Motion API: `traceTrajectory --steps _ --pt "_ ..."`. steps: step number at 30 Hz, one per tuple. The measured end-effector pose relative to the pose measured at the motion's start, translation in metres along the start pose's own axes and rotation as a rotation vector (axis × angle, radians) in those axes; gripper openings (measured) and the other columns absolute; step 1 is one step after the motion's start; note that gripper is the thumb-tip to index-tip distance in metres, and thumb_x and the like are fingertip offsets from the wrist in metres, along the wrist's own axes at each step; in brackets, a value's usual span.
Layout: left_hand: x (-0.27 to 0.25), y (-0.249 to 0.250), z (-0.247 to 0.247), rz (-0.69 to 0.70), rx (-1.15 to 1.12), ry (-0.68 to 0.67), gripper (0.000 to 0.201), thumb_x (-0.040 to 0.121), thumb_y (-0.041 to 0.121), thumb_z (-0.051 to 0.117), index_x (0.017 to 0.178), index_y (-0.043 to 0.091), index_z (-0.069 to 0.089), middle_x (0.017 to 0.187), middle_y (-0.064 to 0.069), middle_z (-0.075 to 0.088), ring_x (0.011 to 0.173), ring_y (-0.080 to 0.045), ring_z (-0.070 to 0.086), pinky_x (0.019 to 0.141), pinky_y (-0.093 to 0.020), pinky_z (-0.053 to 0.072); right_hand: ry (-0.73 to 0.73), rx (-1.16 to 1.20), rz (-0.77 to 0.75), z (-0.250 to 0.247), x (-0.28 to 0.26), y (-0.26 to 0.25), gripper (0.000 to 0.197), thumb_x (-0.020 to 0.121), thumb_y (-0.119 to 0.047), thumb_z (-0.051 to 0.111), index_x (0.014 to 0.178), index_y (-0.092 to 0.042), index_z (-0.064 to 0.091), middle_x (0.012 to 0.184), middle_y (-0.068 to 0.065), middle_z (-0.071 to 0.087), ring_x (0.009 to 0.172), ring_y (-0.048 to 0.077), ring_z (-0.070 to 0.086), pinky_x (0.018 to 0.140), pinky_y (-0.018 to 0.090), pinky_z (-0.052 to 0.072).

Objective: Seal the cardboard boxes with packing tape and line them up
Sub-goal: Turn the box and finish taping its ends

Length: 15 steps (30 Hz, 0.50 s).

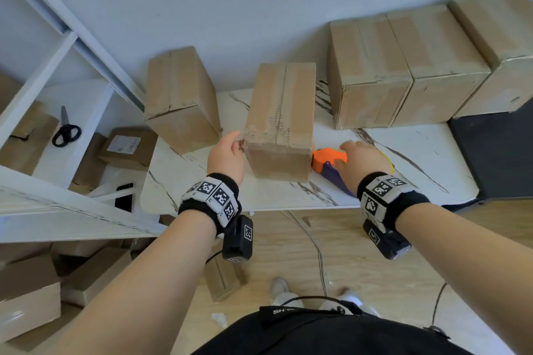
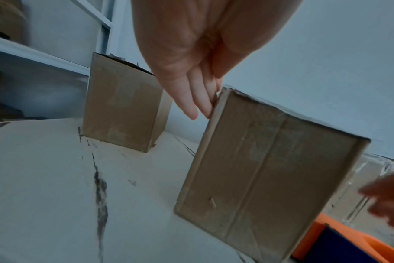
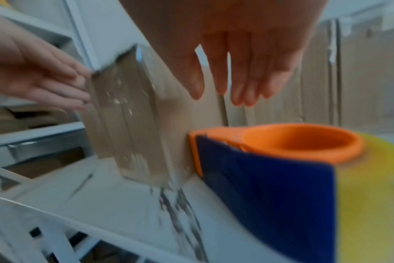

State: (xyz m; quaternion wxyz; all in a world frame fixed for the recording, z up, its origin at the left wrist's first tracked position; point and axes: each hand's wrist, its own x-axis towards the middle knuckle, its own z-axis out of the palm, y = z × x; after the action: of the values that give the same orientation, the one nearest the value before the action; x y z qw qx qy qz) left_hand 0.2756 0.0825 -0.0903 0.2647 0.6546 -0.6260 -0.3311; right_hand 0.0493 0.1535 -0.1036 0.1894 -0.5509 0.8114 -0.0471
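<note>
A tall cardboard box (image 1: 281,121) stands mid-table, its top seam running away from me. Shiny clear tape shows on its near end face (image 3: 133,124). My left hand (image 1: 230,147) touches the box's upper left edge with straight fingers (image 2: 198,99). The orange and blue tape dispenser (image 1: 328,160) lies on the table against the box's right side, with a yellow roll (image 3: 371,195) on it. My right hand (image 1: 357,153) hovers over the dispenser with its fingers (image 3: 232,85) spread straight, holding nothing. A second box (image 1: 178,98) stands to the left.
Three boxes (image 1: 372,75) stand side by side in a row at the back right against the wall. The marble table (image 1: 403,170) is bare at the front right. A white shelf unit on the left holds scissors (image 1: 65,130) and parcels. More boxes lie on the floor.
</note>
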Motion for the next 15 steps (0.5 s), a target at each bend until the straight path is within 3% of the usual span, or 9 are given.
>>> traceTrajectory --steps 2,6,9,15 --pt "0.001 -0.001 -0.006 0.002 0.016 -0.038 0.038 0.098 0.007 0.040 0.134 0.015 0.051 0.130 -0.007 0.058 0.116 -0.021 0.057 0.102 -0.040 0.045 0.054 0.183 -0.114 -0.010 -0.004 -0.009 0.046 0.093 -0.019 0.050 0.137 -0.019 0.040 0.127 0.006 0.055 0.113 0.025 0.053 0.088 0.036 0.048" --pt "0.004 -0.004 -0.015 0.070 0.066 -0.082 0.038 0.095 0.004 0.050 0.131 0.011 0.054 0.129 -0.006 0.060 0.119 -0.016 0.055 0.097 -0.017 0.034 0.069 0.264 -0.248 -0.023 -0.014 -0.026 0.052 0.093 -0.015 0.053 0.141 -0.023 0.037 0.126 0.002 0.058 0.111 0.022 0.055 0.093 0.034 0.046" --pt "0.007 -0.006 -0.018 0.103 0.048 -0.100 0.037 0.093 0.007 0.055 0.130 0.010 0.056 0.126 -0.007 0.061 0.117 -0.016 0.057 0.097 -0.017 0.035 0.061 0.157 -0.273 -0.025 -0.016 -0.034 0.041 0.094 -0.021 0.050 0.135 -0.023 0.048 0.120 0.006 0.063 0.107 0.024 0.057 0.090 0.033 0.047" --pt "0.010 -0.012 -0.024 0.200 0.089 -0.170 0.039 0.090 0.013 0.061 0.128 0.014 0.058 0.121 -0.007 0.065 0.115 -0.015 0.059 0.098 -0.019 0.038 0.117 0.096 -0.242 -0.016 -0.015 -0.045 0.036 0.096 -0.028 0.048 0.130 -0.018 0.053 0.114 0.009 0.065 0.103 0.026 0.059 0.088 0.036 0.049"
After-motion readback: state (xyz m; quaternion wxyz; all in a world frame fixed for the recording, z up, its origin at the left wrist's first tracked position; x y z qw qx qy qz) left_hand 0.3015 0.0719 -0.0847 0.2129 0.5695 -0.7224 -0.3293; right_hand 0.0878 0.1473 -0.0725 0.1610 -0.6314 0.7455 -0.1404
